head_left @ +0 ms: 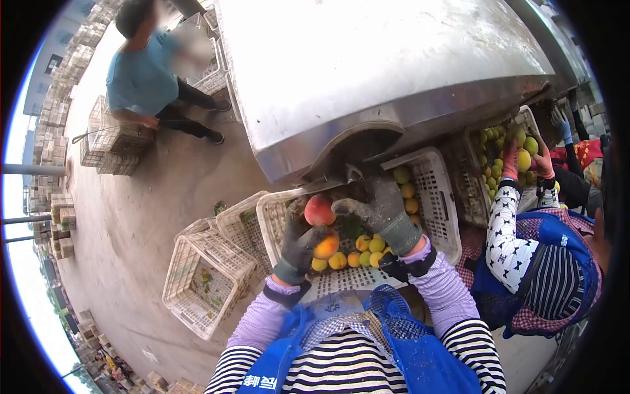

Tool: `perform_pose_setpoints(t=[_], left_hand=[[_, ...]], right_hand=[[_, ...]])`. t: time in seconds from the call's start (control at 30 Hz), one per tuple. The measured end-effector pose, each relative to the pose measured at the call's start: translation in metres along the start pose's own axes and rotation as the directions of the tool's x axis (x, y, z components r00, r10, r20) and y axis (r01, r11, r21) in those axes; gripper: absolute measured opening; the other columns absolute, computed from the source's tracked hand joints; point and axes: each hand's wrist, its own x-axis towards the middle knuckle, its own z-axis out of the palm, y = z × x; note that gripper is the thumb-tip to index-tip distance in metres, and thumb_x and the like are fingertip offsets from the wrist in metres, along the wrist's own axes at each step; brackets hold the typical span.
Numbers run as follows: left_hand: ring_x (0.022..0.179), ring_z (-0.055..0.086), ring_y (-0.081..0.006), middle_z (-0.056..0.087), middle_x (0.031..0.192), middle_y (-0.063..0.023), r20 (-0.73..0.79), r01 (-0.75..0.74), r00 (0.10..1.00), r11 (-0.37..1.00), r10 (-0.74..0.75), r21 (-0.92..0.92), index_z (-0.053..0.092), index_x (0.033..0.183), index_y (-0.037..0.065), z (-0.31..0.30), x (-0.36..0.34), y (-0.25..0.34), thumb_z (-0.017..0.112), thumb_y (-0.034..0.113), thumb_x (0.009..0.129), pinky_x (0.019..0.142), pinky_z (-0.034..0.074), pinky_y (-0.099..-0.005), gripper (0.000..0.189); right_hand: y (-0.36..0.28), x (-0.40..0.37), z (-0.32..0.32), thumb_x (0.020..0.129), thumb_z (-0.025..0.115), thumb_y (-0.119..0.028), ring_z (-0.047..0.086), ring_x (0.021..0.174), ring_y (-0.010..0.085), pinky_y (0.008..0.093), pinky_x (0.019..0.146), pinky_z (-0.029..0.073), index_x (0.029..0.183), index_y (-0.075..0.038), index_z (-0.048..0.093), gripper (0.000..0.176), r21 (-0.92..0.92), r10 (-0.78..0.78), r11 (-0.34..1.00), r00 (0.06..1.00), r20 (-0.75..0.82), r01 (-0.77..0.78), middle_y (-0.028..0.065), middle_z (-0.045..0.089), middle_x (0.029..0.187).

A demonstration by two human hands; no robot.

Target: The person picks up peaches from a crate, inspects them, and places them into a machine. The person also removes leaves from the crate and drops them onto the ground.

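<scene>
My left hand [300, 240], in a dark glove, is closed round a red peach [319, 210] and an orange-yellow peach [326, 246] above a white plastic crate [443, 200]. My right hand [375, 209], gloved too, reaches over the same crate, its fingertips close to the red peach; what lies under its palm is hidden. Several yellow-green peaches [363, 243] lie in the crate below and beside my hands. The metal chute opening [361, 141] is just beyond my hands.
A large metal machine [387, 59] fills the far side. Nearly empty crates [210, 279] stand at left. A person [141, 72] stands by stacked crates [118, 141]. At right, a co-worker [538, 262] holds green fruit over another crate [476, 190].
</scene>
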Motion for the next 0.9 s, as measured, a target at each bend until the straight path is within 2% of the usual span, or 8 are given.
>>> perform_pose_setpoints(t=[0.1, 0.27, 0.37, 0.57, 0.67, 0.8, 0.87, 0.9], left_hand=[[0.120, 0.059, -0.0229, 0.060, 0.130, -0.0145, -0.017, -0.176, 0.979, 0.876, 0.205, 0.448, 0.047, 0.137, 0.000, 0.009, -0.002, 0.004, 0.071, 0.024, 0.090, 0.101, 0.049, -0.0375, 0.058], [0.118, 0.059, -0.0228, 0.061, 0.127, -0.0140, -0.065, -0.058, 0.995, 0.968, 0.076, 0.246, 0.050, 0.135, -0.002, 0.007, -0.010, -0.006, 0.062, 0.021, 0.097, 0.101, 0.048, -0.0373, 0.046], [0.117, 0.059, -0.0234, 0.061, 0.127, -0.0149, 0.013, -0.040, 0.999, 0.956, 0.038, 0.289, 0.050, 0.135, -0.002, 0.018, -0.007, 0.015, 0.057, 0.022, 0.100, 0.101, 0.047, -0.0367, 0.043], [0.121, 0.057, -0.0264, 0.058, 0.133, -0.0170, 0.080, -0.070, 0.996, 0.957, 0.049, 0.283, 0.048, 0.139, -0.004, 0.029, -0.001, 0.021, 0.049, 0.019, 0.103, 0.105, 0.044, -0.0376, 0.043], [0.122, 0.057, -0.0310, 0.057, 0.133, -0.0208, 0.099, -0.158, 0.986, 0.935, 0.132, 0.318, 0.047, 0.139, -0.009, 0.041, 0.010, 0.037, 0.043, 0.014, 0.105, 0.106, 0.044, -0.0397, 0.041], [0.117, 0.060, -0.0329, 0.059, 0.129, -0.0215, 0.016, -0.144, 0.989, 0.958, 0.144, 0.250, 0.046, 0.141, -0.003, 0.033, 0.024, 0.027, 0.042, 0.016, 0.105, 0.099, 0.051, -0.0417, 0.041], [0.116, 0.061, -0.0327, 0.059, 0.129, -0.0216, -0.027, 0.106, 0.993, 0.978, -0.113, -0.177, 0.046, 0.143, 0.000, 0.012, 0.021, 0.005, 0.042, 0.016, 0.106, 0.097, 0.053, -0.0422, 0.041], [0.117, 0.060, -0.0308, 0.059, 0.130, -0.0202, -0.027, 0.062, 0.998, 0.997, -0.063, -0.038, 0.046, 0.143, 0.001, 0.011, 0.019, 0.003, 0.045, 0.016, 0.104, 0.099, 0.052, -0.0412, 0.042]], right_hand=[[0.002, -0.036, 0.006, 0.070, 0.088, -0.042, 0.059, 0.118, 0.0345, 0.0426, 0.101, 0.047, 0.134, -0.005, 0.058, 0.079, 0.029, -0.084, 0.996, 0.993, 0.081, 0.082, 0.0188, 0.059, 0.127], [-0.005, -0.042, -0.005, 0.068, 0.090, -0.033, 0.054, 0.124, 0.0354, 0.0429, 0.105, 0.045, 0.138, -0.004, 0.054, 0.085, -0.063, -0.199, 0.975, 0.966, 0.162, 0.212, 0.0194, 0.053, 0.135], [0.008, -0.042, 0.000, 0.068, 0.091, -0.030, 0.056, 0.122, 0.0345, 0.0428, 0.103, 0.047, 0.140, -0.004, 0.053, 0.086, 0.028, -0.084, 0.996, 0.993, 0.077, 0.082, 0.0190, 0.054, 0.133], [0.006, -0.049, 0.009, 0.070, 0.088, -0.024, 0.058, 0.117, 0.0344, 0.0416, 0.099, 0.049, 0.134, -0.001, 0.054, 0.076, 0.213, -0.072, 0.972, 0.991, -0.116, 0.095, 0.0203, 0.056, 0.128], [0.002, -0.039, 0.009, 0.070, 0.087, -0.026, 0.064, 0.104, 0.0345, 0.0422, 0.087, 0.054, 0.130, -0.002, 0.056, 0.071, -0.074, -0.224, 0.974, 0.958, -0.181, 0.214, 0.0192, 0.059, 0.120], [0.003, -0.004, 0.019, 0.074, 0.085, -0.032, 0.067, 0.090, 0.0358, 0.0428, 0.075, 0.056, 0.121, -0.006, 0.063, 0.058, -0.406, -0.270, 0.902, 0.927, -0.261, 0.148, 0.0157, 0.065, 0.106], [0.023, 0.016, 0.026, 0.076, 0.082, -0.032, 0.068, 0.081, 0.0353, 0.0443, 0.066, 0.055, 0.121, -0.008, 0.063, 0.054, -0.564, -0.377, 0.806, 0.891, -0.252, 0.181, 0.0144, 0.066, 0.102], [0.032, 0.025, 0.030, 0.079, 0.080, -0.034, 0.068, 0.082, 0.0345, 0.0423, 0.066, 0.055, 0.122, -0.010, 0.064, 0.052, -0.536, -0.409, 0.815, 0.873, -0.265, 0.219, 0.0142, 0.067, 0.096]])
